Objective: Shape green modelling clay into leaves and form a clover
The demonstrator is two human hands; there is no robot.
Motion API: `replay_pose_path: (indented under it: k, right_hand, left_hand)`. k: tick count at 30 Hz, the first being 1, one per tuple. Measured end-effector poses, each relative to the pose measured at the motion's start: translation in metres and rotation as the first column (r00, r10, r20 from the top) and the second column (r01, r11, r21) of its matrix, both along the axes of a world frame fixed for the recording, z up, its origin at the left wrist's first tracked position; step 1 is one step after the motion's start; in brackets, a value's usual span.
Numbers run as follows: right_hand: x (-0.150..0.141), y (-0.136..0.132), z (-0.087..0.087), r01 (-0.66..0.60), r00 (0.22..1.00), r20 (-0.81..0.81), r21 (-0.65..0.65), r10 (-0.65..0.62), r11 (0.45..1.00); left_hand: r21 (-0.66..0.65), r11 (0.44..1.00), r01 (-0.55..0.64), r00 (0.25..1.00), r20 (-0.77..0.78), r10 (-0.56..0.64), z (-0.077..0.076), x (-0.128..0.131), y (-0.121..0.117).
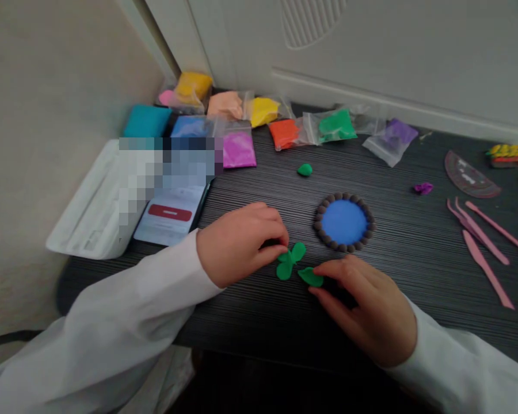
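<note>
Several flat green clay petals are joined in a leaf cluster on the dark table. My left hand has its thumb and fingers closed on the cluster's left edge. A separate green clay leaf, pointed at its left end, lies just right of the cluster. My right hand pinches that leaf between thumb and forefinger. Just beyond my right hand is a blue clay disc ringed with dark brown balls. Farther back rests a small green clay teardrop.
Bags of coloured clay, including a green bag, line the back by the white panel. A phone and a white packet lie left. On the right are pink modelling tools, a protractor and a purple clay scrap.
</note>
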State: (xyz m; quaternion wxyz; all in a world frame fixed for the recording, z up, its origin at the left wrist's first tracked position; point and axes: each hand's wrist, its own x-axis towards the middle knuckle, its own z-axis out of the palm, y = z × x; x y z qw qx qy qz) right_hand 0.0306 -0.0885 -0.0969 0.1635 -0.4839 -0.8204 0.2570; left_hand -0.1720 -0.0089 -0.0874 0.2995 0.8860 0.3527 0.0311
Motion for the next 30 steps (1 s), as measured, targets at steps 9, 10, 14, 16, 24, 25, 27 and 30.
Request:
replay_pose_path:
  k: [9,10,14,16,24,25,27,30]
  right_hand:
    - [-0.0009,-0.0002,-0.0017,-0.007,1.0,0.031,0.049,0.005,0.999]
    - [-0.0009,-0.0003,-0.0023,-0.008,0.999,0.035,0.056,0.006,0.998]
    - [-0.0003,-0.0004,-0.0043,-0.003,0.999,0.04,0.083,0.0,0.997]
    - [0.0,0.0,-0.0049,-0.009,0.999,0.035,0.091,0.005,0.996]
    - [0.0007,-0.0001,-0.0037,-0.041,0.999,0.04,0.098,0.037,0.994]
    - [0.001,-0.0002,-0.0035,-0.034,0.999,0.037,0.1,0.03,0.994]
    - [0.0016,-0.0004,-0.0034,-0.024,0.999,0.027,0.101,0.022,0.995]
    - [0.0021,-0.0005,-0.0038,-0.023,1.0,0.017,0.103,0.022,0.994]
  left_hand:
    - [0.004,1.0,0.012,1.0,0.006,-0.012,0.0004,0.0009,-0.0012]
    - [0.004,1.0,0.015,1.0,0.004,-0.015,0.0003,0.0008,-0.0013]
    - [0.002,1.0,0.026,1.0,0.01,-0.026,-0.0005,0.0003,-0.0011]
    - [-0.003,0.999,0.034,0.999,0.018,-0.034,-0.0007,0.0001,-0.0009]
    - [-0.015,1.0,0.027,0.998,0.049,-0.026,-0.0014,0.0008,-0.0018]
    - [-0.013,0.999,0.031,0.999,0.046,-0.03,-0.0015,0.0009,-0.0018]
    - [-0.011,0.999,0.035,0.999,0.035,-0.035,-0.0018,0.0007,-0.0018]
    - [-0.003,0.999,0.036,0.999,0.033,-0.036,-0.0024,0.0004,-0.0019]
